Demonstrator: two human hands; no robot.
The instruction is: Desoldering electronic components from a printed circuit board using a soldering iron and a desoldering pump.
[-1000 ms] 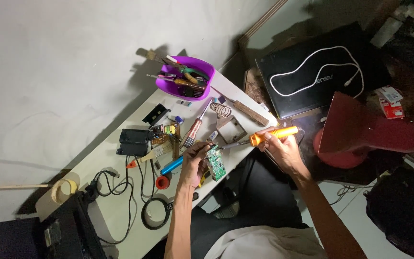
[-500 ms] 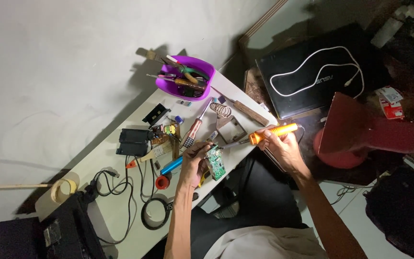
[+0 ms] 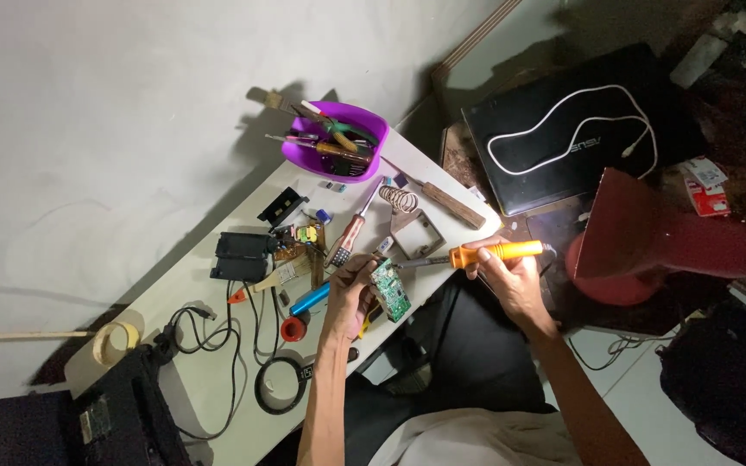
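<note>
- While the left hand (image 3: 351,289) pinches the green circuit board (image 3: 390,289) at the near edge of the white surface (image 3: 218,388), below the purple bowl (image 3: 338,142);
- right hand (image 3: 511,280), right of the board, grips an orange soldering iron (image 3: 468,254), tip at the board.

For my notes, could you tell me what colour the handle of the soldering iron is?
Orange, seen in the head view: the soldering iron is held in the right hand.

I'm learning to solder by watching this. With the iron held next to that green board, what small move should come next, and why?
Probably ease the soldering iron tip the last bit onto the green circuit board. The right hand holds the orange handle with the tip aimed at the board's top edge, and the left hand tilts the board up toward it; whether they already touch is unclear.
</note>
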